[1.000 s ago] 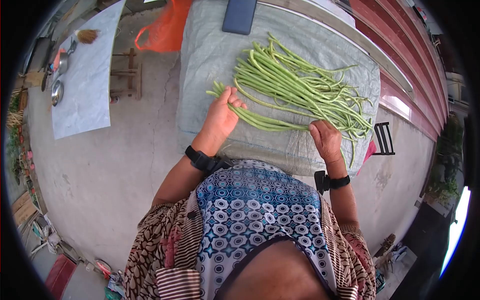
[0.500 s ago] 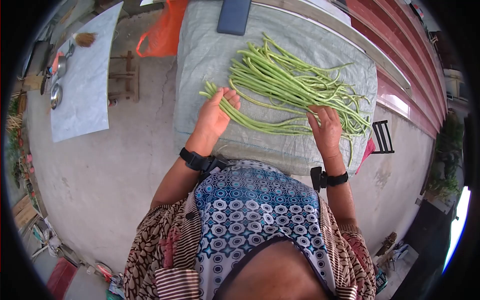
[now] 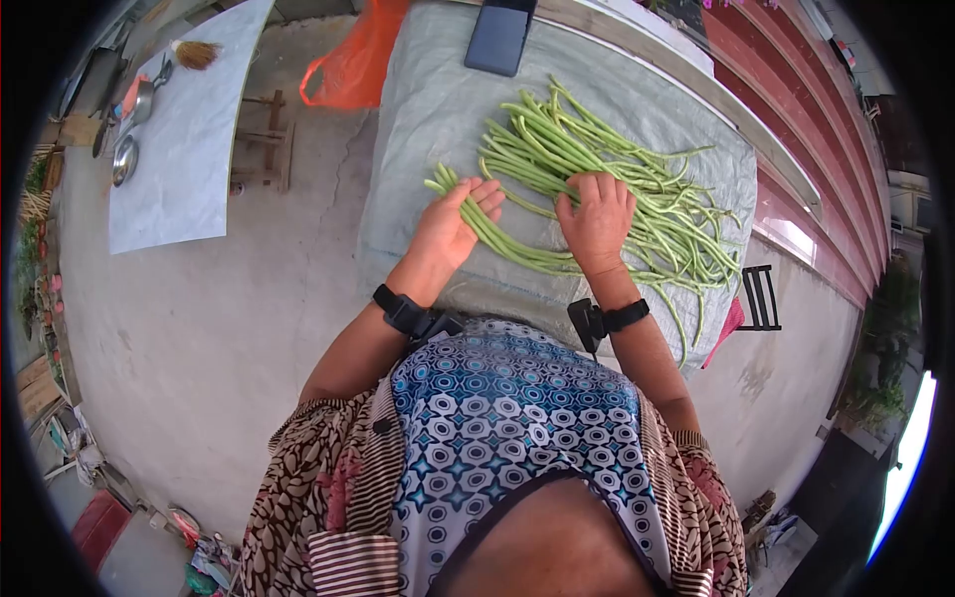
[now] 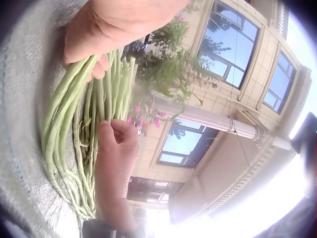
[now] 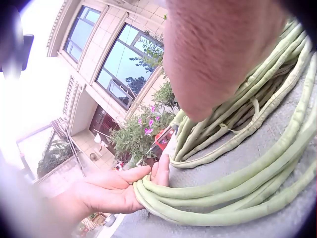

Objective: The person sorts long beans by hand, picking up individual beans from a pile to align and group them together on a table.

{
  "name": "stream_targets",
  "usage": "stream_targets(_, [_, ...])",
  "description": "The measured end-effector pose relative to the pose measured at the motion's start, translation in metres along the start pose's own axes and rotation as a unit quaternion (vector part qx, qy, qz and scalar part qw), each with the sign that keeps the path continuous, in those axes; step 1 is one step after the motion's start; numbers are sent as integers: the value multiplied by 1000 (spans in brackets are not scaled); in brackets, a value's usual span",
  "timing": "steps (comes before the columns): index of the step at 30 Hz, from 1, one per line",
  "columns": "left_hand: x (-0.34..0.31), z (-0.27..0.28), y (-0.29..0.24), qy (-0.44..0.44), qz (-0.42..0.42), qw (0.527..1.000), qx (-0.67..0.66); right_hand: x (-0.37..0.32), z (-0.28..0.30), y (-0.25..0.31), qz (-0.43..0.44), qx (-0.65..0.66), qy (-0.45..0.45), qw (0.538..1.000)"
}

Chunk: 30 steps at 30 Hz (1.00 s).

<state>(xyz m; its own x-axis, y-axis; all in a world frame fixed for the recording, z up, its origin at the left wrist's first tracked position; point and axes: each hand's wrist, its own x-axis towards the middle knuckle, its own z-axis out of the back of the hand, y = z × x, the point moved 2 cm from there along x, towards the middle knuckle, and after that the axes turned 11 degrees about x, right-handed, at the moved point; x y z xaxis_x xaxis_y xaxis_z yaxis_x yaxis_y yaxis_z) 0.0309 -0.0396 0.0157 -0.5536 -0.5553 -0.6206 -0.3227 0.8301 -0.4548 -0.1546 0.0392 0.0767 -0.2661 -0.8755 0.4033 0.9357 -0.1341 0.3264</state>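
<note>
My left hand [image 3: 450, 227] holds a small bunch of long green beans [image 3: 512, 250] near their stem ends, between thumb and palm. The bunch bends in a curve to the right over the sheet, and in the right wrist view the left fingers close round the bean ends [image 5: 158, 201]. Over the larger pile of long beans [image 3: 532, 139] lies my right hand [image 3: 597, 217], its fingers bent down among the stalks. From the left wrist view, the right thumb and forefinger [image 4: 115, 130] pinch at the pile; the exact bean is hidden.
A grey woven sheet [image 3: 423, 119] covers the work surface. At its far edge lies a dark phone [image 3: 499, 40], with an orange plastic bag [image 3: 348, 65] to its left. Further left stands a pale table [image 3: 184, 179] with a metal bowl [image 3: 124, 159] and a small brush [image 3: 196, 54].
My right hand has left the tail part of the held bunch and moved left and up onto the main pile. The left hand stays with its bunch, its fingers looser than before.
</note>
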Motion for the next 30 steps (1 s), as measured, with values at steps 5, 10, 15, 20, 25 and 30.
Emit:
stream_targets(5, [2,-4,0,13,6,1000,13,-8,2,-3,-17,33,30,999])
stream_targets(10, [-3,-22,-5,69,-5,997,45,-10,13,3,2,133,-1,991])
stream_targets(15, [-3,-30,-4,107,-16,993,40,-19,5,11,0,200,55,978])
stream_targets(20, [-2,-35,-5,121,-27,992,30,-19,2,10,-22,212,74,974])
stream_targets(25, [0,-38,-3,124,-65,988,63,-18,0,10,-34,215,79,973])
stream_targets(30, [0,-43,0,106,-62,989,88,-24,9,16,-42,207,96,973])
